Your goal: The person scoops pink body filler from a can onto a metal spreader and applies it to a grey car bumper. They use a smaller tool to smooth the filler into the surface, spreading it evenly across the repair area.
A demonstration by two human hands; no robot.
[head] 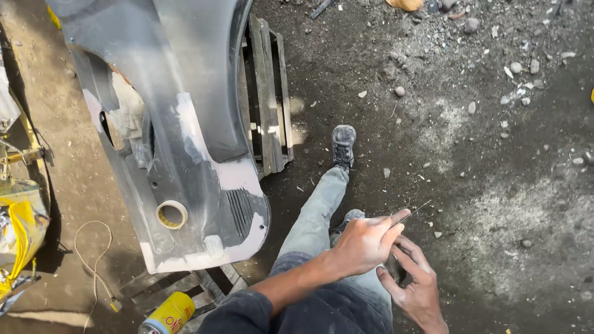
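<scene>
Hands low over dirt ground: left hand point(366, 242) pinching thin blade point(413, 214); right hand point(416, 286) open, fingers curled beneath.

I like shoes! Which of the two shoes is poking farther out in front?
The grey shoe at the end of the stretched-out leg, by the wooden pallet. The other shoe is tucked back, partly hidden behind the left hand.

The left hand point(366, 242) is closed in a loose fist, thumb and forefinger pinched together, its bare forearm reaching in from the lower left. The right hand point(416, 286) lies just beneath it, palm turned up, fingers point(408, 250) spread and slightly curled, almost touching the left.
</scene>
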